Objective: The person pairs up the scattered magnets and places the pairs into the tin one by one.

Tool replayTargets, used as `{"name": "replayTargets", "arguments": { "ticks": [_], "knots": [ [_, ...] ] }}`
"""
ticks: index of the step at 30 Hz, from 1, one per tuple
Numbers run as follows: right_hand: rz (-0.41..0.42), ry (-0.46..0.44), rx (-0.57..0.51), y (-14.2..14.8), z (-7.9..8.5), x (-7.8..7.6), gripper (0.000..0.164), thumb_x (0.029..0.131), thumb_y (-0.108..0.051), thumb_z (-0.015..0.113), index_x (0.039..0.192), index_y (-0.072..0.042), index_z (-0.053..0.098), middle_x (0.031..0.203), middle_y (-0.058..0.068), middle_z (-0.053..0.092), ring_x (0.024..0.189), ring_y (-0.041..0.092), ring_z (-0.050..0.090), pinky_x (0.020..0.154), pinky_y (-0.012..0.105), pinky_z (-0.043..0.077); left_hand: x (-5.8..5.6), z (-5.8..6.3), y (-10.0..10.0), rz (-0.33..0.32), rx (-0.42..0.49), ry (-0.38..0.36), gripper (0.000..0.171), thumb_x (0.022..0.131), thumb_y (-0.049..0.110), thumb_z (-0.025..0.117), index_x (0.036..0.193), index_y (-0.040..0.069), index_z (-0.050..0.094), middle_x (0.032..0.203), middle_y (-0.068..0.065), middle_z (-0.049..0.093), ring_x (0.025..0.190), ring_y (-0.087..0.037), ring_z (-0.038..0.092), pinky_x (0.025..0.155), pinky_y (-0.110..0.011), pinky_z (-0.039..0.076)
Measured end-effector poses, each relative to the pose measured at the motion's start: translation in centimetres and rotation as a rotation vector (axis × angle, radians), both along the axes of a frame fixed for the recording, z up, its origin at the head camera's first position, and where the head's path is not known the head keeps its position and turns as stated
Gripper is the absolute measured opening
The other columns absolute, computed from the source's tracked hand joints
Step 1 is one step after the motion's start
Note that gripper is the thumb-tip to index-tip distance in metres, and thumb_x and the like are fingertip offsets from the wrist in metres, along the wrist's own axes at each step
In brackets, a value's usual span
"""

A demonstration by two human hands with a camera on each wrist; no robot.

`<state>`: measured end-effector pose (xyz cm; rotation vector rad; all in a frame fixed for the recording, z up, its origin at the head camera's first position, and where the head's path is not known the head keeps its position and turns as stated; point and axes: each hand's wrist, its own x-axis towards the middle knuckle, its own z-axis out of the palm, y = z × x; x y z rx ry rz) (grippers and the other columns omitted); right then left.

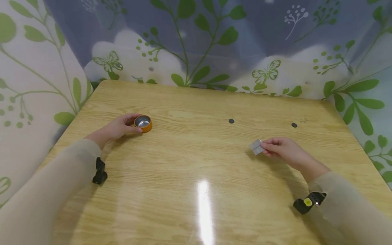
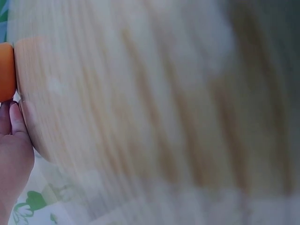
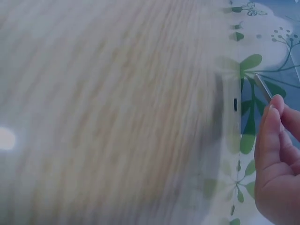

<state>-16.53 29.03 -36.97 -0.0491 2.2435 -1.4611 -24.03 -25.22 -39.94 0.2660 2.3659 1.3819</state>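
A small round orange bowl with a shiny metal inside stands at the left of the table. My left hand grips it from the left side, thumb at the near side and fingers behind. In the left wrist view the orange wall of the bowl shows at the left edge, above the fingertips. On the right, my right hand pinches a flat, silver-grey square piece with a line across its middle. The right wrist view shows this piece edge-on and thin, tilted up from the fingertips.
Two small dark round discs lie farther back on the wooden table: one disc right of centre, the other disc beyond my right hand. Leaf-patterned cloth hangs behind the table's far edge and along both sides.
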Motion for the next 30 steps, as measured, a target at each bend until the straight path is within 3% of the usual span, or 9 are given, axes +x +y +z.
{"name": "replayTargets", "arguments": {
  "ticks": [30],
  "knots": [
    [-0.031, -0.009, -0.192, -7.6, 0.5, -2.2, 0.043, 0.095, -0.008, 0.053, 0.125, 0.020, 0.041, 0.092, 0.000, 0.062, 0.081, 0.002, 0.060, 0.077, 0.018, 0.050, -0.2, 0.1, -0.2, 0.004, -0.032, 0.001, 0.072, 0.085, 0.023, 0.070, 0.143, 0.003, 0.032, 0.140, -0.022, 0.039, 0.130, -0.034, 0.034, 0.107, -0.048, 0.022]
  ]
}}
